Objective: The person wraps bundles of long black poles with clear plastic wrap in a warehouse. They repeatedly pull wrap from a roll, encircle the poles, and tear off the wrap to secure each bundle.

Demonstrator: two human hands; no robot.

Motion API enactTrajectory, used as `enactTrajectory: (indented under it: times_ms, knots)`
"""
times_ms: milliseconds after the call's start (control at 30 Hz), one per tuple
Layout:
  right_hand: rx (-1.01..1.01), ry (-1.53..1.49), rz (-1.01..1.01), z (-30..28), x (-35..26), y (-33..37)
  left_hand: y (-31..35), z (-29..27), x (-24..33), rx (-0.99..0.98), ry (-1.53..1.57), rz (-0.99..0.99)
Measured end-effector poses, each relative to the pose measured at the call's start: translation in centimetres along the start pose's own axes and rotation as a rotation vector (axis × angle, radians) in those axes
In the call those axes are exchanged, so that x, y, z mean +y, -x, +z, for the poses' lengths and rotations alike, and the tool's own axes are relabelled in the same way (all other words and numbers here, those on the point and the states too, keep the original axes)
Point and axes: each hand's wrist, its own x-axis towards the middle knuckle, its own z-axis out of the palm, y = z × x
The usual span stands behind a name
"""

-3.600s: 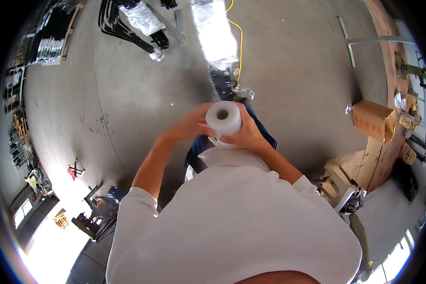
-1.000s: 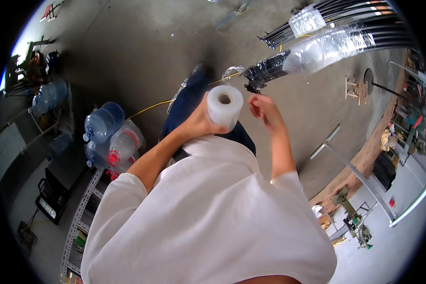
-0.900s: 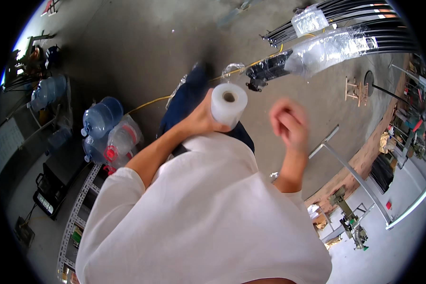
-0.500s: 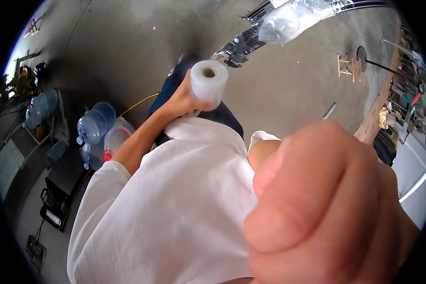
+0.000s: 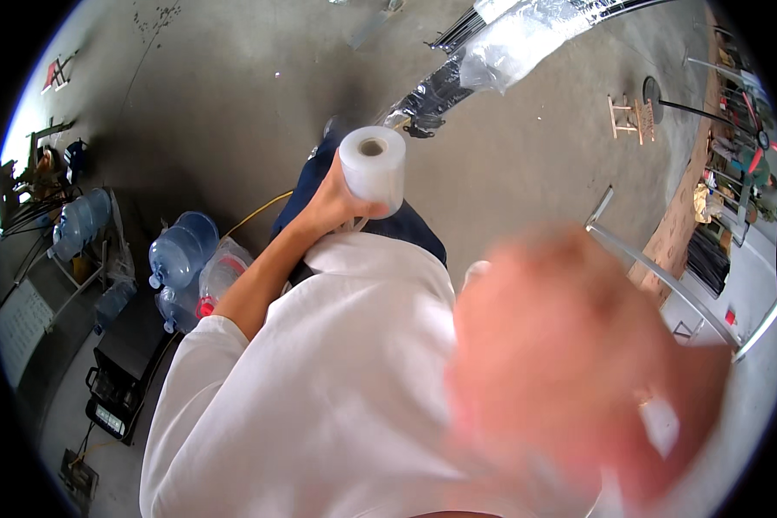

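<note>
A thick roll of clear stretch film (image 5: pixel 380 177) with a brown cardboard core stands upright in front of my body. My left hand (image 5: pixel 341 200) is wrapped round its left side and lower part, thumb across the front. Close to the camera, my right hand (image 5: pixel 570 345) is raised and smeared by motion, so its fingers cannot be made out. Beyond the roll, a long bundle of dark rods (image 5: pixel 445 91) lies on the floor, partly wrapped in clear plastic film (image 5: pixel 505 56).
Several large blue water bottles (image 5: pixel 186 249) stand at the left, beside a yellow cord (image 5: pixel 259 211). A small wooden stool (image 5: pixel 634 119) and a black round-based stand (image 5: pixel 653 97) are at the far right. A metal rail (image 5: pixel 665 276) runs along the right.
My right hand, earlier a curled fist near the camera, is now blurred and turned differently. My left hand still holds the roll, which appears slightly lower. The view has shifted a little.
</note>
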Motion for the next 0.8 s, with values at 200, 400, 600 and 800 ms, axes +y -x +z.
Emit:
enactTrajectory:
  times_ms: [200, 400, 600, 800]
  knots:
    - [0.267, -0.592, 0.192, 15.0, 11.5, 3.5, 0.3, 1.0, 1.9, 0.065, -0.070, 0.088]
    - [0.303, -0.674, 0.410, 19.0, 11.3, 2.7, 1.1, 1.2, 0.6, -0.066, -0.226, 0.216]
    - [0.152, -0.667, 0.240, 18.1, 13.4, 3.3, -7.8, -5.3, 2.9, -0.128, -0.397, 0.274]
    - [-0.060, 0.167, -0.295, 16.0, 12.8, 2.3, -10.1, -0.7, 10.9, -0.157, -0.376, 0.356]
